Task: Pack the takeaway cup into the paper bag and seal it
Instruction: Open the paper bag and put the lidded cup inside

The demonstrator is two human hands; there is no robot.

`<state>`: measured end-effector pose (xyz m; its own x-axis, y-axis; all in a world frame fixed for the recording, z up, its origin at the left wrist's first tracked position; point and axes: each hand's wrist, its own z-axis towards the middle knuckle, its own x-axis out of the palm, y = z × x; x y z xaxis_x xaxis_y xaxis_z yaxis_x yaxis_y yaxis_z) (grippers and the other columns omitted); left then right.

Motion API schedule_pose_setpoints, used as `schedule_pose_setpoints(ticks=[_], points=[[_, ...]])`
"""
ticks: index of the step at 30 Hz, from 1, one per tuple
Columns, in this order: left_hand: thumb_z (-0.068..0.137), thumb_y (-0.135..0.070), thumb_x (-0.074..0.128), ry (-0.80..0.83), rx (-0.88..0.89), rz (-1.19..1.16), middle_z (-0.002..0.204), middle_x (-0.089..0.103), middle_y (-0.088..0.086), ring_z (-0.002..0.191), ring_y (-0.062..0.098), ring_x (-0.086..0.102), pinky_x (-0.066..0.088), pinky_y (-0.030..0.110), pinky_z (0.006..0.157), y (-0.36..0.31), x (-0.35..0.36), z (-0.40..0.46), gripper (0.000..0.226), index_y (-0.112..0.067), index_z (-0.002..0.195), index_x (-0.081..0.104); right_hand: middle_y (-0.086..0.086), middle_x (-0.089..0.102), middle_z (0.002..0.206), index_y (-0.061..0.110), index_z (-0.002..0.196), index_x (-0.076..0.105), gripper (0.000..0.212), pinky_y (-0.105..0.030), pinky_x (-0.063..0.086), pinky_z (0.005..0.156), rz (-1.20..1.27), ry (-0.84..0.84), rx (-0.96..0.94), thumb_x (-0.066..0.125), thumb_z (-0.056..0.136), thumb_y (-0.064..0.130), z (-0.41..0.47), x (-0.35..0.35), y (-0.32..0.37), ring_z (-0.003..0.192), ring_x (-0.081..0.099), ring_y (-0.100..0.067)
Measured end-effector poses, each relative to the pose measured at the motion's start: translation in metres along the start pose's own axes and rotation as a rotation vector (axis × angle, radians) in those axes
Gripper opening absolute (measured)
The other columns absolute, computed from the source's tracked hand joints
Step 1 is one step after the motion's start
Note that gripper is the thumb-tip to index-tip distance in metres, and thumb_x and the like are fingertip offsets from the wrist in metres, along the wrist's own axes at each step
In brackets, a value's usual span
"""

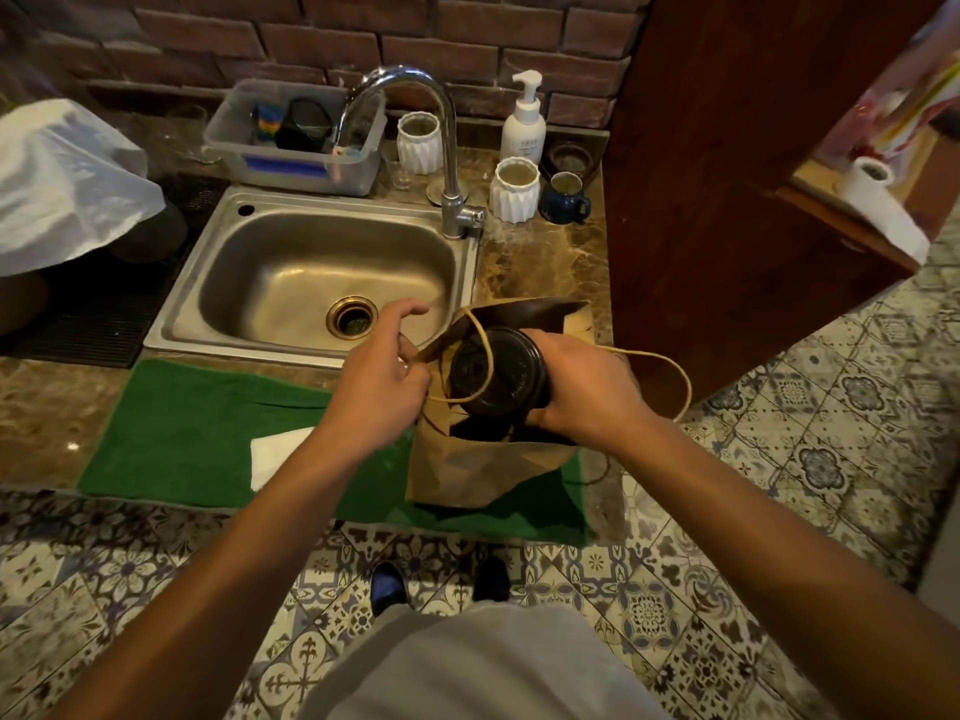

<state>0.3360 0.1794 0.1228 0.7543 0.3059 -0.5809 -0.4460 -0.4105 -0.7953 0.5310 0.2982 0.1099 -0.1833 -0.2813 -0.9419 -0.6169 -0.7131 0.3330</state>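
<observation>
Takeaway cup (496, 372) with its black lid was sitting right in the mouth of the brown paper bag (483, 467), lid facing up at the camera. Right hand (584, 379) was wrapped around the cup's right side, fingers curled on it. Left hand (382, 371) was pinching the bag's left rim, holding it open, with the index finger sticking out over the sink (322, 283).

One twine handle (485, 356) looped straight across the lid, so it was kind of in the way; the other one (675, 376) flopped out to the right, past the counter's edge. The bag stood on a green mat (197, 433) at the counter's front edge, close to the front right corner. A white napkin (275, 454) lay on the mat just left of the bag.

Behind the bag was bare marble, then two white ribbed cups (514, 189), a blue mug (565, 199) and a soap pump (523, 122) along the back edge. A wooden panel (727, 200) boxed in the right side, so the open room was mostly over the sink and the mat.
</observation>
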Motion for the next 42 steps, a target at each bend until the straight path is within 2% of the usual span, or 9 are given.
schedule_pose_setpoints(ticks=[5, 8, 10, 16, 21, 24, 26, 32, 42], points=[[0.095, -0.003, 0.059, 0.003, -0.027, -0.038, 0.098, 0.058, 0.001, 0.073, 0.025, 0.067, 0.059, 0.046, 0.068, 0.002, 0.003, -0.003, 0.063, -0.039, 0.144, 0.042, 0.000, 0.066, 0.136, 0.030, 0.160, 0.020, 0.107, -0.038, 0.054, 0.084, 0.000, 0.008, -0.057, 0.079, 0.075, 0.057, 0.018, 0.004, 0.007, 0.118, 0.065, -0.027], [0.094, -0.002, 0.059, -0.001, -0.051, -0.089, 0.099, 0.057, 0.001, 0.065, 0.023, 0.063, 0.055, 0.044, 0.061, 0.009, 0.000, -0.002, 0.063, -0.040, 0.142, 0.043, 0.000, 0.061, 0.145, 0.035, 0.162, 0.004, 0.125, -0.043, 0.056, 0.096, 0.190, 0.031, -0.051, 0.084, 0.069, 0.062, 0.018, 0.002, 0.011, 0.123, 0.064, -0.026], [0.094, -0.003, 0.058, -0.008, -0.057, -0.113, 0.098, 0.057, 0.001, 0.065, 0.026, 0.063, 0.053, 0.044, 0.060, 0.013, -0.002, -0.002, 0.062, -0.041, 0.140, 0.044, 0.002, 0.054, 0.153, 0.035, 0.162, 0.008, 0.129, -0.044, 0.050, 0.108, 0.343, 0.046, -0.036, 0.088, 0.064, 0.062, 0.018, 0.000, 0.011, 0.134, 0.057, -0.023], [0.093, -0.003, 0.059, -0.015, -0.058, -0.106, 0.093, 0.057, 0.001, 0.072, 0.037, 0.066, 0.056, 0.058, 0.064, 0.016, -0.001, -0.003, 0.063, -0.043, 0.139, 0.044, 0.001, 0.050, 0.140, 0.021, 0.146, 0.042, 0.097, -0.040, 0.049, 0.105, 0.328, 0.093, -0.126, 0.084, 0.065, 0.054, 0.027, 0.004, 0.020, 0.127, 0.052, -0.015], [0.093, -0.002, 0.060, -0.041, -0.067, -0.080, 0.092, 0.058, 0.004, 0.075, 0.034, 0.067, 0.057, 0.058, 0.067, 0.015, -0.007, 0.003, 0.063, -0.038, 0.141, 0.044, -0.006, 0.041, 0.151, 0.016, 0.156, 0.028, 0.111, -0.043, 0.049, 0.106, -0.122, 0.187, -0.078, 0.086, 0.069, 0.050, 0.034, 0.011, 0.023, 0.136, 0.045, -0.028], [0.093, -0.004, 0.060, -0.022, -0.021, -0.041, 0.091, 0.058, 0.001, 0.072, 0.028, 0.066, 0.058, 0.056, 0.069, 0.008, -0.008, 0.004, 0.062, -0.035, 0.143, 0.042, -0.009, 0.049, 0.139, 0.013, 0.147, 0.036, 0.098, -0.043, 0.053, 0.087, -0.349, 0.207, -0.040, 0.085, 0.072, 0.052, 0.040, 0.018, 0.032, 0.124, 0.054, -0.031], [0.093, -0.004, 0.060, -0.024, -0.010, -0.027, 0.090, 0.058, -0.002, 0.071, 0.023, 0.064, 0.058, 0.054, 0.071, 0.006, -0.008, 0.007, 0.061, -0.033, 0.144, 0.042, -0.010, 0.055, 0.129, 0.012, 0.140, 0.040, 0.088, -0.040, 0.048, 0.071, -0.402, 0.191, -0.010, 0.083, 0.074, 0.051, 0.047, 0.020, 0.038, 0.112, 0.061, -0.031], [0.093, -0.004, 0.060, -0.030, 0.002, -0.016, 0.088, 0.057, -0.005, 0.068, 0.016, 0.059, 0.056, 0.044, 0.068, 0.010, -0.009, 0.012, 0.062, -0.030, 0.146, 0.043, -0.010, 0.058, 0.125, 0.011, 0.135, 0.041, 0.079, -0.037, 0.042, 0.064, -0.485, 0.113, 0.071, 0.081, 0.078, 0.049, 0.066, 0.029, 0.042, 0.106, 0.065, -0.031], [0.094, -0.004, 0.062, -0.036, -0.033, -0.056, 0.092, 0.057, -0.004, 0.072, 0.019, 0.061, 0.055, 0.041, 0.068, 0.020, -0.016, 0.018, 0.062, -0.033, 0.145, 0.042, -0.009, 0.061, 0.125, 0.012, 0.132, 0.051, 0.076, -0.040, 0.052, 0.080, -0.429, 0.150, 0.027, 0.071, 0.081, 0.065, 0.070, 0.031, 0.050, 0.114, 0.061, -0.030]])
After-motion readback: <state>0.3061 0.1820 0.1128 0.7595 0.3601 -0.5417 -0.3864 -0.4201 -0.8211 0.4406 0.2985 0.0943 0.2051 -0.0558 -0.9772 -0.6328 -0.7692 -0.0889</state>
